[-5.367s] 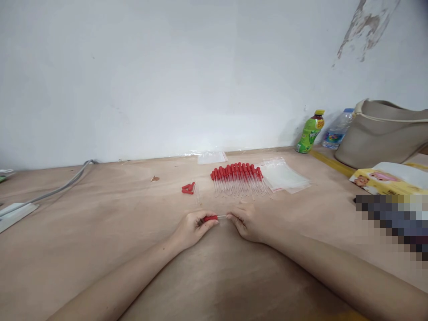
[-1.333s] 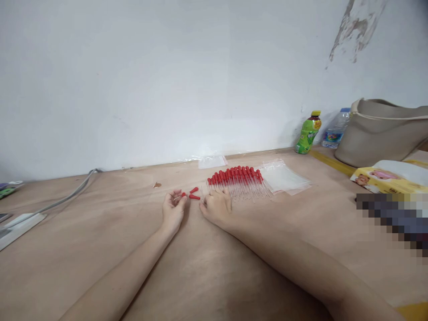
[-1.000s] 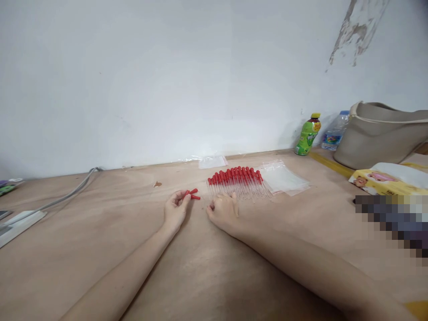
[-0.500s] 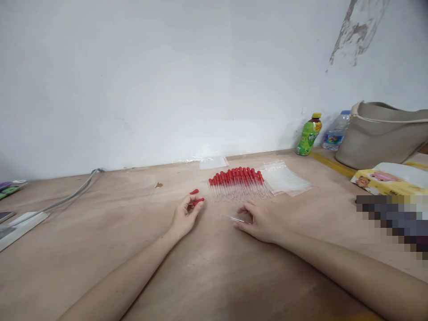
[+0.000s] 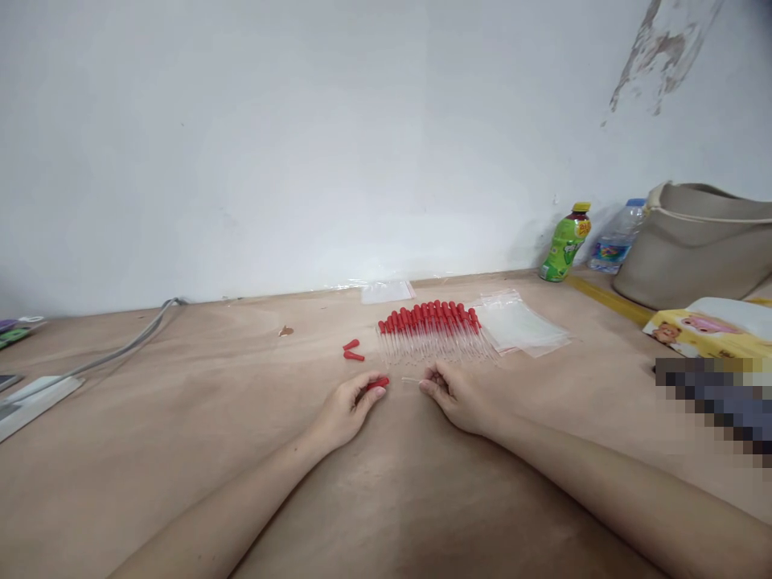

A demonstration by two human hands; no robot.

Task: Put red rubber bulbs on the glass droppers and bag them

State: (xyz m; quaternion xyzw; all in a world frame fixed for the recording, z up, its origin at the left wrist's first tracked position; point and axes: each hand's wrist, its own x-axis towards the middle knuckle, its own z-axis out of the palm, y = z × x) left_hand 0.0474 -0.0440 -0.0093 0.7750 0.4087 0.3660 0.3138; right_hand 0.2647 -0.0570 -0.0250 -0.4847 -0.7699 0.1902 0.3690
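Between its thumb and fingers, my left hand pinches a red rubber dropper bulb. Facing it, my right hand is closed on a thin clear glass dropper tube, whose end points left toward the bulb; a small gap separates the two. Two loose red bulbs lie on the table beyond my left hand. Just past my right hand, a row of droppers with red bulbs lies side by side, bulbs toward the wall and clear tips toward me.
Clear plastic bags lie right of the droppers, and another bag is by the wall. At right stand a green bottle, a water bottle, a beige bin and a yellow tissue pack. A grey cable runs at left.
My left hand has moved right and nearer with its bulb, uncovering a second loose bulb. My right hand has closed around the glass tube, which lay by its open fingers before.
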